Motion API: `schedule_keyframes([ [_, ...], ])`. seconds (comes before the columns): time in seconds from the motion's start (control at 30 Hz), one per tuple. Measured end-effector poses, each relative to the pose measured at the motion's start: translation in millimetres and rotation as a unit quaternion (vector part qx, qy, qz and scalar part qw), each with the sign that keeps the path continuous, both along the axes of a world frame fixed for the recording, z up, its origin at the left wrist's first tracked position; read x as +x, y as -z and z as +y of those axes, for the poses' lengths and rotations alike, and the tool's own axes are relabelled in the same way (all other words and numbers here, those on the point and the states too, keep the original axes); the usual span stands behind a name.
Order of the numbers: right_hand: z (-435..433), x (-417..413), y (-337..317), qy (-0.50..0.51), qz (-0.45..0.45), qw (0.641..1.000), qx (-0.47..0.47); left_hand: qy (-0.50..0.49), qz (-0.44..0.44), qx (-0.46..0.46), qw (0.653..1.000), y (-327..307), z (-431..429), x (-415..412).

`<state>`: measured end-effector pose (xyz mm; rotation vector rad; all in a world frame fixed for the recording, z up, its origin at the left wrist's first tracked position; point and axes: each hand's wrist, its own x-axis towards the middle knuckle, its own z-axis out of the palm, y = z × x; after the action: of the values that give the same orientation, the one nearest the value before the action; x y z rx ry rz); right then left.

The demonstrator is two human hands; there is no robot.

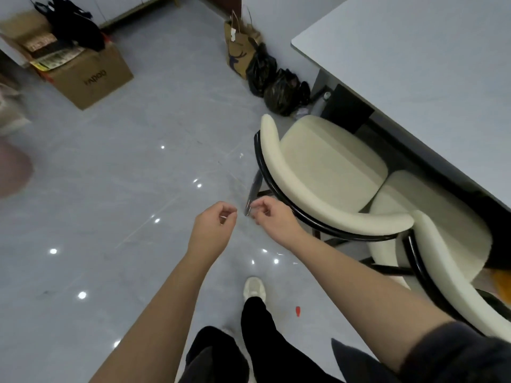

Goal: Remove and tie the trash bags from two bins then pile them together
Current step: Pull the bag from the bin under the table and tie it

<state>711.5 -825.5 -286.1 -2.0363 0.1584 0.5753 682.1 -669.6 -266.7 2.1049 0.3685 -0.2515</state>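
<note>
Two tied black trash bags point(272, 82) lie together on the grey floor against the far wall, beside a brown paper bag point(238, 48). My left hand point(214, 222) and my right hand point(269, 214) hover side by side over the floor in the middle of the view, well short of the bags. Both hands have their fingers loosely curled in, and nothing is held in either one. No bin shows in this view.
Two cream chairs with black frames point(326, 172) stand at the right, tucked under a grey table point(414, 64). A cardboard box point(91, 76) piled with dark items sits at the far left. A small red scrap point(297, 311) lies near my white shoe point(254, 288).
</note>
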Motion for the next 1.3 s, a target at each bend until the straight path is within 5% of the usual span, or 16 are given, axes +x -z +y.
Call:
schedule_keyframes([
  [0.57,-128,-212,23,-0.032,0.031,0.998,-0.044,-0.008,0.025,-0.002,1.000,17,-115,-208],
  [1.3,-389,-353,82,-0.132,0.065,0.985,-0.093,-0.103,0.093,-0.018,0.990,66,-369,-376],
])
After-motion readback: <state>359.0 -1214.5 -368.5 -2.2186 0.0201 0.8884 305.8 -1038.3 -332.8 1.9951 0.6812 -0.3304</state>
